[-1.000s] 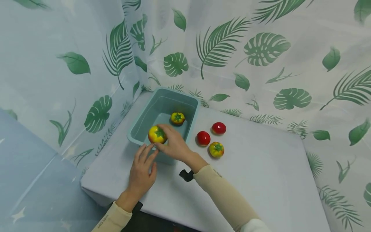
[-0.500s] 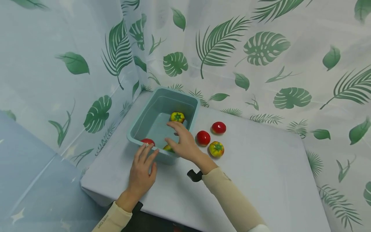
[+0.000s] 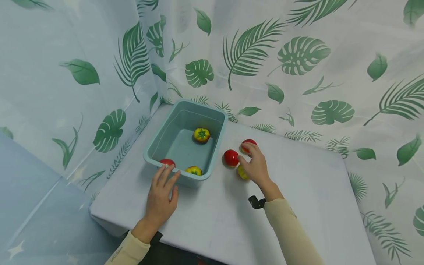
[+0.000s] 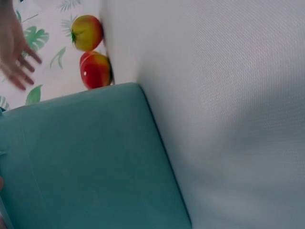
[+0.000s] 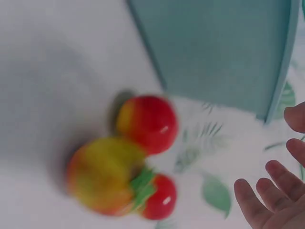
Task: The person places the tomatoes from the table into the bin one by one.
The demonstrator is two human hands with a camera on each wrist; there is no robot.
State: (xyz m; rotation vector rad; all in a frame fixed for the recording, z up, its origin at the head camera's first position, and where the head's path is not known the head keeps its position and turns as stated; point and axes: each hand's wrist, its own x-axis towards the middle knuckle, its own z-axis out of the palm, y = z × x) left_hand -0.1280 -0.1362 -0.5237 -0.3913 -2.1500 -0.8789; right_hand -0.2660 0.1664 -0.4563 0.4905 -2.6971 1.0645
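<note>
- The glossy yellow fruit with a red blush and green leafy top (image 3: 243, 173) sat on the white-cloth table (image 3: 304, 191), right of the pale blue-green rectangular bin (image 3: 198, 115).
- The right hand (image 3: 257, 166) hovered over it, partly hiding it, fingers parted and gently bent, holding nothing.
- A glossy round red fruit (image 3: 230, 158) lay just beside it, with a narrow strip of cloth separating it from the bin; a second glossy red fruit (image 3: 249, 141) lay behind, partly covered by fingers.
- A broad stretch of cloth ran from these to the table's right edge.
- The left hand (image 3: 161, 200) rested its loosely spread fingertips at the bin's near rim (whether they pressed, I couldn't tell).
</note>
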